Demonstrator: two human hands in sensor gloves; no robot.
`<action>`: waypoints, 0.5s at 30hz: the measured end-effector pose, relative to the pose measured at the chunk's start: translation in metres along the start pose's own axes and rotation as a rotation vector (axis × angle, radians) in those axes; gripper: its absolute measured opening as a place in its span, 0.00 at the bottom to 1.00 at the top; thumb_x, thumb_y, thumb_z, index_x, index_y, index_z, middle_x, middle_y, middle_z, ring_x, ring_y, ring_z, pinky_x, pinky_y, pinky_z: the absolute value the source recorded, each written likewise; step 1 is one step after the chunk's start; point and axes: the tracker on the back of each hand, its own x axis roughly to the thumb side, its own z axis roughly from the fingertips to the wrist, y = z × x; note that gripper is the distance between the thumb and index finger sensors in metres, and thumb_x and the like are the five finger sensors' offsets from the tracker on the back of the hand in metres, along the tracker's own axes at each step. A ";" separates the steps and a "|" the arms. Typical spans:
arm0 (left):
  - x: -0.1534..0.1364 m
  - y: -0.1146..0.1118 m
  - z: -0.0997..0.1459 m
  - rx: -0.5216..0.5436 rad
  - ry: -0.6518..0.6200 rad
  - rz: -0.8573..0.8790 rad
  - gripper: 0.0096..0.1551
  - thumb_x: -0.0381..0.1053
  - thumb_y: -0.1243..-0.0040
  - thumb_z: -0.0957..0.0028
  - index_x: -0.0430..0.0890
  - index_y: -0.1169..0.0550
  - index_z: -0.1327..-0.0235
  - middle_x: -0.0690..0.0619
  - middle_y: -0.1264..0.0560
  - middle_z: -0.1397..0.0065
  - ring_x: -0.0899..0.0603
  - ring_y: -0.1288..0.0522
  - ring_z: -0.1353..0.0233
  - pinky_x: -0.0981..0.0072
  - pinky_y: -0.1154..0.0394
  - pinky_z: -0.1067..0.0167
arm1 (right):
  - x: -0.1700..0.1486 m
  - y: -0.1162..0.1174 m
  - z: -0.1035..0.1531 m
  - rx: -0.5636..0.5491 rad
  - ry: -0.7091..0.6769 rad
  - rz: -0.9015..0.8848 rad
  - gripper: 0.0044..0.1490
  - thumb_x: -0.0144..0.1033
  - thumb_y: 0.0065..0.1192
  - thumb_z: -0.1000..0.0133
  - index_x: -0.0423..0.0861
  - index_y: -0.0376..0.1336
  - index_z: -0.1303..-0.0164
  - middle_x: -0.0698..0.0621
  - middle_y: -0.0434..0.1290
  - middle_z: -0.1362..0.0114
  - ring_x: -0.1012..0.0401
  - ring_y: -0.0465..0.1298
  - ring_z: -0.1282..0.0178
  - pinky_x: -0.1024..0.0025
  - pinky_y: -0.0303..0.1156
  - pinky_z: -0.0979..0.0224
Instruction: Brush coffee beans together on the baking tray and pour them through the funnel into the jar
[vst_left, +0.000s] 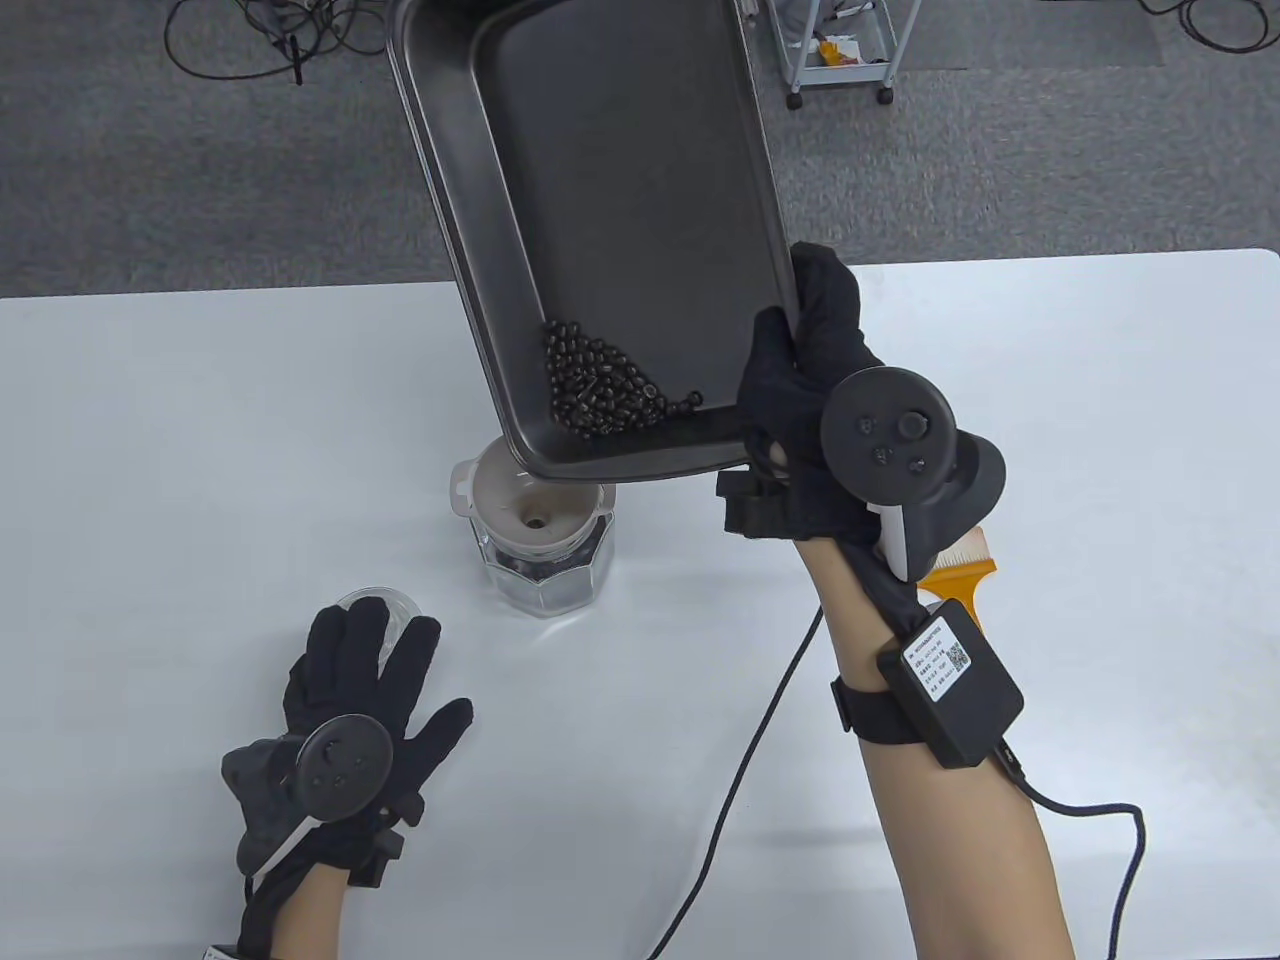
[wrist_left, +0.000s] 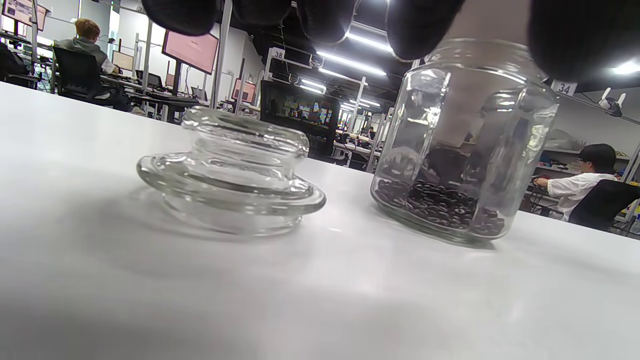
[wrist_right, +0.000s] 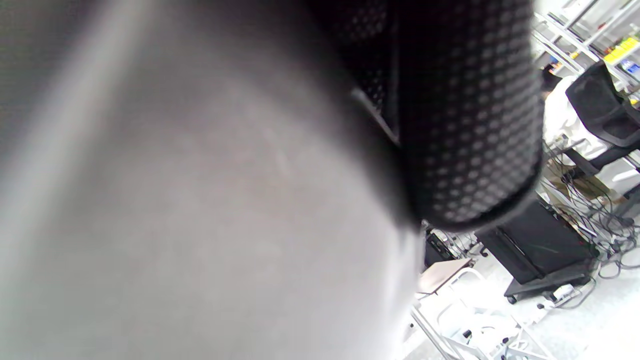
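Observation:
My right hand (vst_left: 800, 350) grips the near right corner of the dark baking tray (vst_left: 620, 150), which is lifted and tilted over the table. A heap of coffee beans (vst_left: 598, 384) lies in its low near-left corner, just above the beige funnel (vst_left: 535, 500). That funnel sits in the glass jar (vst_left: 548, 575), and dark beans cover the jar (wrist_left: 465, 150) bottom in the left wrist view. My left hand (vst_left: 375, 665) rests flat on the table with straight fingers beside the glass lid (vst_left: 395, 615). The right wrist view shows only the tray's grey underside (wrist_right: 200, 200) and a gloved finger (wrist_right: 465, 110).
The glass lid (wrist_left: 235, 175) lies on the white table (vst_left: 200, 450) left of the jar. An orange-handled brush (vst_left: 958, 570) lies partly hidden under my right wrist. A cable (vst_left: 760, 730) trails across the table from that arm. A wheeled cart (vst_left: 840, 50) stands beyond the table.

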 end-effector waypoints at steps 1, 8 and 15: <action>0.000 0.000 0.000 0.001 0.000 0.001 0.48 0.81 0.42 0.54 0.68 0.41 0.20 0.50 0.49 0.09 0.33 0.53 0.12 0.33 0.44 0.22 | 0.001 0.000 0.001 -0.004 -0.009 0.005 0.31 0.48 0.79 0.46 0.64 0.60 0.39 0.65 0.80 0.36 0.60 0.85 0.41 0.68 0.91 0.61; 0.001 0.000 0.001 0.002 -0.008 -0.003 0.48 0.81 0.42 0.54 0.68 0.41 0.20 0.50 0.48 0.09 0.32 0.53 0.12 0.33 0.44 0.22 | 0.012 0.000 0.005 -0.032 -0.053 0.036 0.31 0.48 0.79 0.46 0.64 0.60 0.38 0.66 0.79 0.36 0.60 0.85 0.41 0.68 0.91 0.60; 0.001 0.000 0.001 0.002 -0.008 0.005 0.48 0.81 0.42 0.54 0.68 0.40 0.20 0.50 0.48 0.09 0.32 0.53 0.12 0.32 0.44 0.22 | 0.019 -0.002 0.008 -0.059 -0.094 0.062 0.31 0.48 0.79 0.46 0.65 0.59 0.38 0.66 0.79 0.35 0.60 0.85 0.40 0.68 0.91 0.59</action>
